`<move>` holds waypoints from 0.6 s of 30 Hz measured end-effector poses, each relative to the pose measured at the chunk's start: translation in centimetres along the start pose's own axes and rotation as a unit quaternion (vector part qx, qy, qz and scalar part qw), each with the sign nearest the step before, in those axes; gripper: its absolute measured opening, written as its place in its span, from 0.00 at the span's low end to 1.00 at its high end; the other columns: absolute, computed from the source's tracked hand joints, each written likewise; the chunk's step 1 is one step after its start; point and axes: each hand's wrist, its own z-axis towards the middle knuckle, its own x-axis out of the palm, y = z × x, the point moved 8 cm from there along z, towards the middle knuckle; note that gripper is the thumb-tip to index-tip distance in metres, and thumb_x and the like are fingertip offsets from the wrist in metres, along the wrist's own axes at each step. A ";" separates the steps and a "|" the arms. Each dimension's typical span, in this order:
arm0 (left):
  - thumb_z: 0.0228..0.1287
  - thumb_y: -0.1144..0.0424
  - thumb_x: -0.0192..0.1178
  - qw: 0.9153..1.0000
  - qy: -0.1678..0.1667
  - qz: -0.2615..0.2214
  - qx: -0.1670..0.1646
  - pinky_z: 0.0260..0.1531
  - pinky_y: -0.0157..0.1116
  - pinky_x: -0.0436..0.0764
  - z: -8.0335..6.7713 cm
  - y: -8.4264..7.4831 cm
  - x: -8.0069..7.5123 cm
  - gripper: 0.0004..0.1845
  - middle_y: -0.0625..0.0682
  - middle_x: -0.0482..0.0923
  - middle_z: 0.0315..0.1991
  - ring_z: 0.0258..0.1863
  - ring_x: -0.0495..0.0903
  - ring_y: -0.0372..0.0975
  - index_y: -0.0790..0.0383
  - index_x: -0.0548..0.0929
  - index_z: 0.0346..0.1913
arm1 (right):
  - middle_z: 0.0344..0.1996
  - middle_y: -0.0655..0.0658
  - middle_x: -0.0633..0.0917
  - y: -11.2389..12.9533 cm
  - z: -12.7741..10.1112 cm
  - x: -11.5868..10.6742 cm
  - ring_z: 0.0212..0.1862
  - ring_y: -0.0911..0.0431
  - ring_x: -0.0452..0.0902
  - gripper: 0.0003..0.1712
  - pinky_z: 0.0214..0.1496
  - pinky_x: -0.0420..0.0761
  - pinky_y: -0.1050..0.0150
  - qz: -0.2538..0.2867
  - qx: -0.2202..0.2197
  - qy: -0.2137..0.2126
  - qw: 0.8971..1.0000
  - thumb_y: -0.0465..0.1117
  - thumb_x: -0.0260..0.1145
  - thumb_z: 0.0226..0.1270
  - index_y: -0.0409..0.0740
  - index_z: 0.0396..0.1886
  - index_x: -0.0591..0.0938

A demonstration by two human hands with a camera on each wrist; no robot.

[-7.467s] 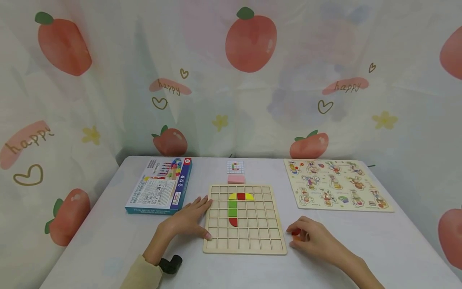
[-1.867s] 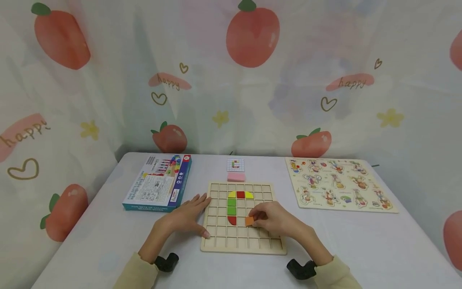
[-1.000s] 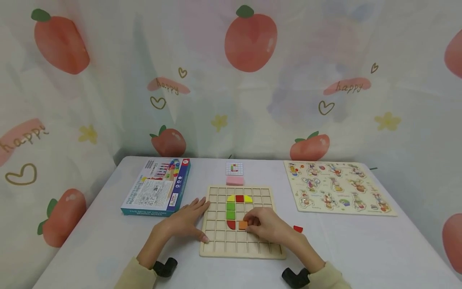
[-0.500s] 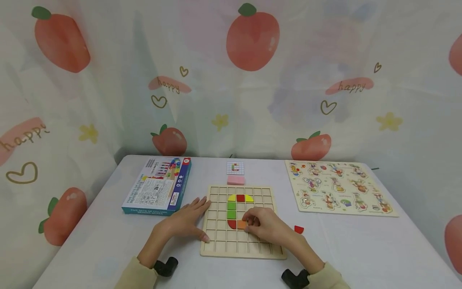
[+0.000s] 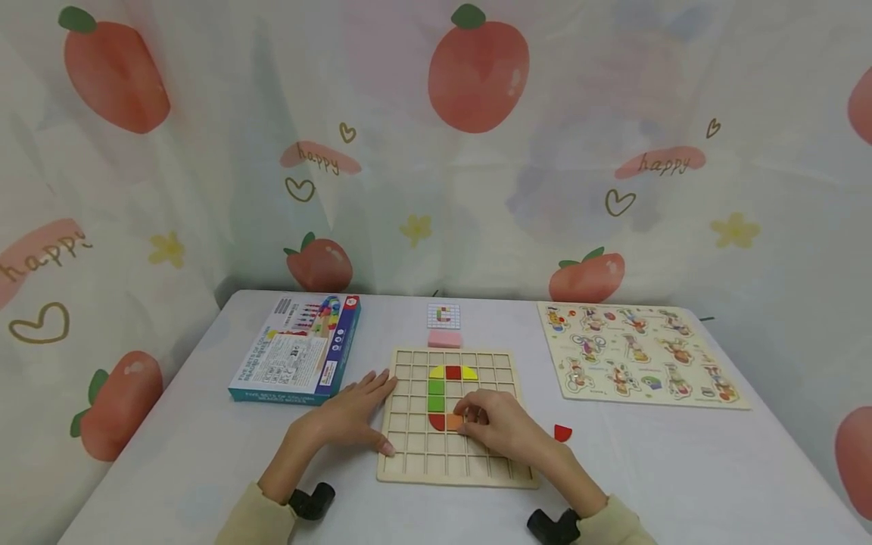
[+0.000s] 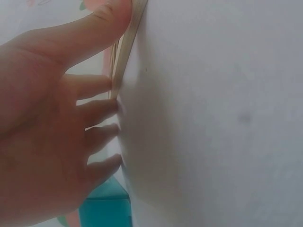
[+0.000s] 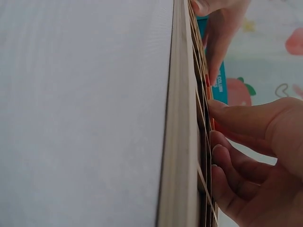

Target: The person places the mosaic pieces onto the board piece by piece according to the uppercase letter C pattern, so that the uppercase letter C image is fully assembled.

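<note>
Seating an orange square tile (image 5: 454, 422) into a cell of the wooden grid board (image 5: 507, 473), the right hand (image 5: 500, 425) pinches it with curled fingertips just right of the red quarter-round, while the left hand (image 5: 350, 415) lies flat, fingers straight, against the board's left edge. To my eye the tile is nearly home, so the next move calls for a gentle downward press. Empty cells surround the spot, and a loose red piece (image 5: 562, 433) lies on the surface right of the board.

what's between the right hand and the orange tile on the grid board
Nothing visible: the right hand already touches the orange tile, which sits in a cell of the grid board beside the red piece.
</note>
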 end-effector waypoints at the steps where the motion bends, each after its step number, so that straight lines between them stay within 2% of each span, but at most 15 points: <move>1: 0.50 0.44 0.79 1.000 -0.001 -0.001 0.000 0.81 0.59 0.48 0.0 0.1 0.0 0.59 0.55 0.48 0.84 0.84 0.42 0.53 0.57 0.58 0.82 | 0.28 0.56 0.80 0.1 0.0 0.1 0.30 0.64 0.71 0.07 0.31 0.75 0.72 0.000 -0.001 0.000 1.000 0.38 0.74 0.66 0.44 0.43 0.88; 11: 0.48 0.43 0.79 1.000 -0.009 -0.007 -0.003 0.81 0.58 0.49 -0.4 0.2 -0.1 0.60 0.53 0.49 0.84 0.84 0.43 0.51 0.56 0.59 0.82 | 0.28 0.58 0.80 0.2 0.2 0.3 0.31 0.64 0.72 0.08 0.32 0.76 0.72 0.001 0.000 0.012 1.000 0.39 0.74 0.66 0.46 0.44 0.88; 18: 0.50 0.43 0.79 1.000 -0.004 -0.005 0.007 0.81 0.57 0.48 -0.1 0.0 0.0 0.60 0.54 0.48 0.84 0.84 0.42 0.51 0.57 0.58 0.82 | 0.29 0.55 0.81 -0.1 -0.3 -0.6 0.32 0.63 0.74 0.08 0.33 0.76 0.72 0.031 0.000 0.025 0.999 0.40 0.72 0.69 0.44 0.45 0.87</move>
